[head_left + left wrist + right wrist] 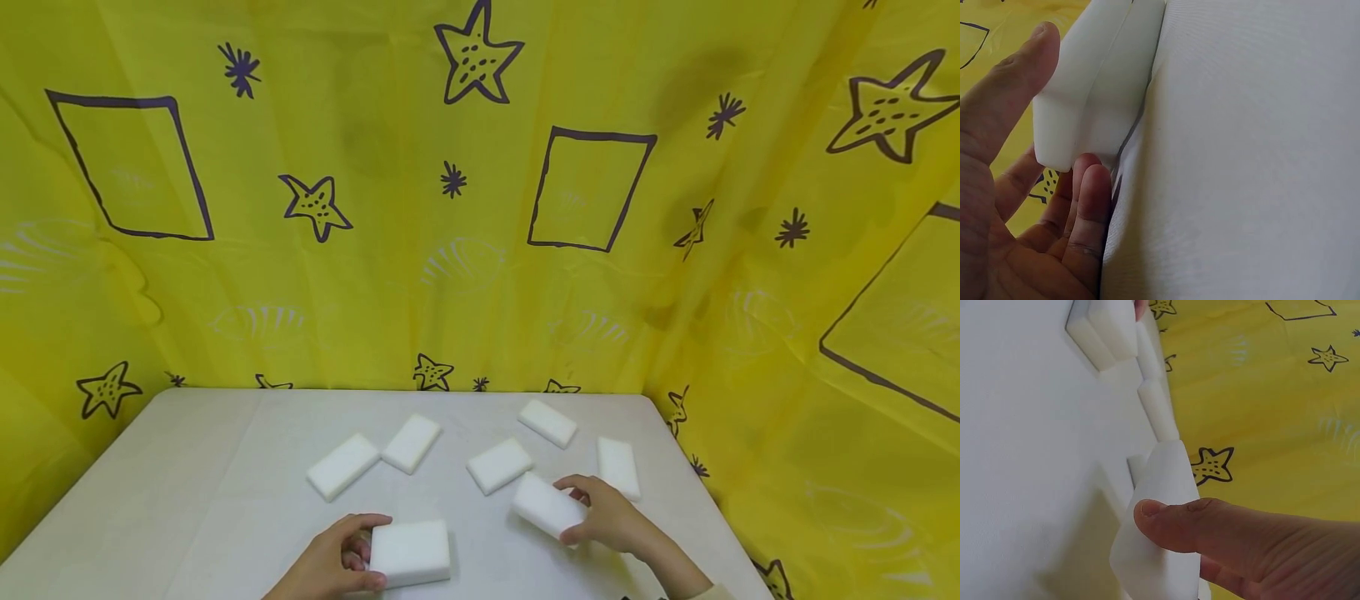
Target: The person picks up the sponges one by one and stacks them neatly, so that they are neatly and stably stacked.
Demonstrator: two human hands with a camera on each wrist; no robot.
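Note:
Near the table's front edge, two white melamine sponges [410, 552] lie stacked one on the other. My left hand [333, 560] holds the upper one at its left end, thumb [1038, 59] on the near side and fingers round the far side. In the left wrist view the seam between the two layers shows, and the lower fingers curl beside the stack. To the right, my right hand [606, 515] grips another white sponge [543, 504] between thumb and fingers. That sponge is tilted above the table and casts a shadow in the right wrist view.
Further back on the white-covered table [217, 500] lie several loose sponges: two at left with corners close [343, 467], one in the middle [499, 465], one behind it [548, 423] and one at right [619, 467]. A yellow patterned curtain [390, 292] surrounds the table.

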